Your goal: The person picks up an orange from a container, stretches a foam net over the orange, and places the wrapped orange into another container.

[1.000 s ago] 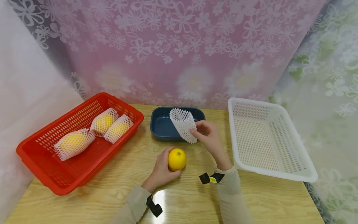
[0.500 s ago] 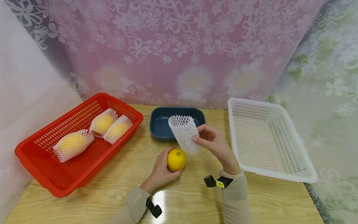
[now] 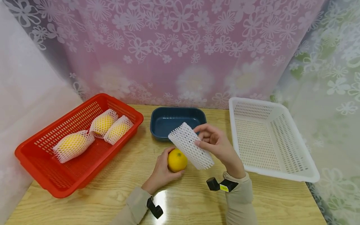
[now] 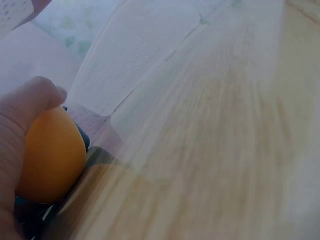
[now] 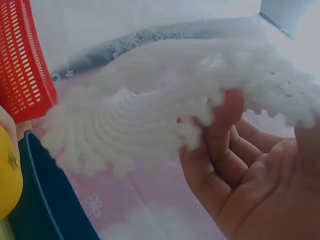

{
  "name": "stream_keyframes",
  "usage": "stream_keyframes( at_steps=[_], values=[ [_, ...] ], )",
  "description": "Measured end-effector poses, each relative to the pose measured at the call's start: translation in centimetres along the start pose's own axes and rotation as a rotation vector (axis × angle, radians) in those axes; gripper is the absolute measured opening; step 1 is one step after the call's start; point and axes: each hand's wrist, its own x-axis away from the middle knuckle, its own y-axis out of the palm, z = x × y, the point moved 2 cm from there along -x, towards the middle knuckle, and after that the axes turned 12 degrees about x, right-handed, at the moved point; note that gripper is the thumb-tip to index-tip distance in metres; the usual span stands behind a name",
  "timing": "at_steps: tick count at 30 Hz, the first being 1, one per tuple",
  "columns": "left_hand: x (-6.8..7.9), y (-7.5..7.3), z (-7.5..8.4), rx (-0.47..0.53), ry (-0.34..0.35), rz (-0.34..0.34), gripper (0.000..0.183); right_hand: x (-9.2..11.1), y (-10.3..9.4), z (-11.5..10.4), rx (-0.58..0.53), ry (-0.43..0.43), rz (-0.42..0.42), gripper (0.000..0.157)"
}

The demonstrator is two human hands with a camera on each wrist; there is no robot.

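My left hand (image 3: 161, 173) grips a round yellow fruit, which looks like an orange (image 3: 177, 160), at its left side on the wooden table. In the left wrist view the thumb curves over the top of the orange (image 4: 54, 155). My right hand (image 3: 217, 145) pinches a white foam net sleeve (image 3: 191, 145) between thumb and fingers, tilted in the air just right of the orange. Up close in the right wrist view, the foam net sleeve (image 5: 125, 130) has one frilled end spread wide, and the right hand (image 5: 250, 170) holds it by its side.
A red basket (image 3: 81, 178) at the left holds three yellow fruits in foam nets (image 3: 74, 145). Behind the hands stands a dark blue tray (image 3: 166, 125). To the right is a white basket (image 3: 256, 143) with nothing in it. A pink floral curtain (image 3: 180, 56) hangs behind the table.
My right hand has drawn the foam net sleeve from over the blue tray toward me and to the right, and the sleeve has tilted further. The left hand and orange stay in place.
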Motion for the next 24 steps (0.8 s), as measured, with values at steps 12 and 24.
stream_keyframes(
  at_steps=[12, 24],
  values=[
    [0.1, -0.8, 0.3, 0.331, 0.280, 0.212, 0.040, -0.3, 1.4, 0.3, 0.121, 0.045, -0.194, 0.027],
    [0.4, -1.3, 1.0, 0.342, 0.461, 0.283, 0.045, -1.2, 5.3, 1.4, 0.260, 0.072, -0.292, 0.022]
  ],
)
